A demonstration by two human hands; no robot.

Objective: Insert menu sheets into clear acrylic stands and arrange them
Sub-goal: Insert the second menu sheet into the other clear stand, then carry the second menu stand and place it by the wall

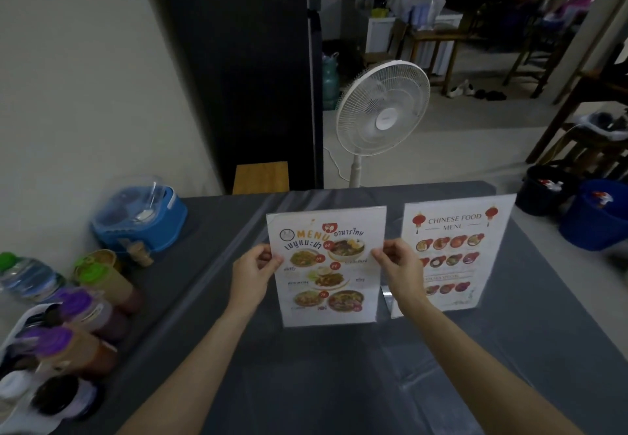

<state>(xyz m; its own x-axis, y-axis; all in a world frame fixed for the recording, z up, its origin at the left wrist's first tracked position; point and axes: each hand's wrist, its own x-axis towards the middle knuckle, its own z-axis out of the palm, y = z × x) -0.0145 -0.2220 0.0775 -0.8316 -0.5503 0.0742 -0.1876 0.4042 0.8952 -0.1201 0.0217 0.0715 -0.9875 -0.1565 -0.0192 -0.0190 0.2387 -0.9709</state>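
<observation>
Both hands grip one clear stand [328,266] by its side edges: the left hand [253,273] pinches the left edge between thumb and fingers, and the right hand [401,269] pinches the right edge the same way. Inside that stand sits a Thai menu sheet [326,285] with dish photos, upright and facing the person, above the grey tablecloth [339,383]; whether its base touches the cloth cannot be told. Just beside it on the right stands a second stand [455,254] holding a sheet headed "Chinese Food Menu", resting on the cloth and partly hidden behind the right hand. Near the table's far left corner is a blue box with a clear lid [139,217], with a spoon showing through the lid. Along the left edge lie several bottles: two with green caps [98,273] and some with purple caps [78,305], holding brownish and reddish contents, plus a water bottle [29,278]. Beyond the table stands a white fan [382,111].
</observation>
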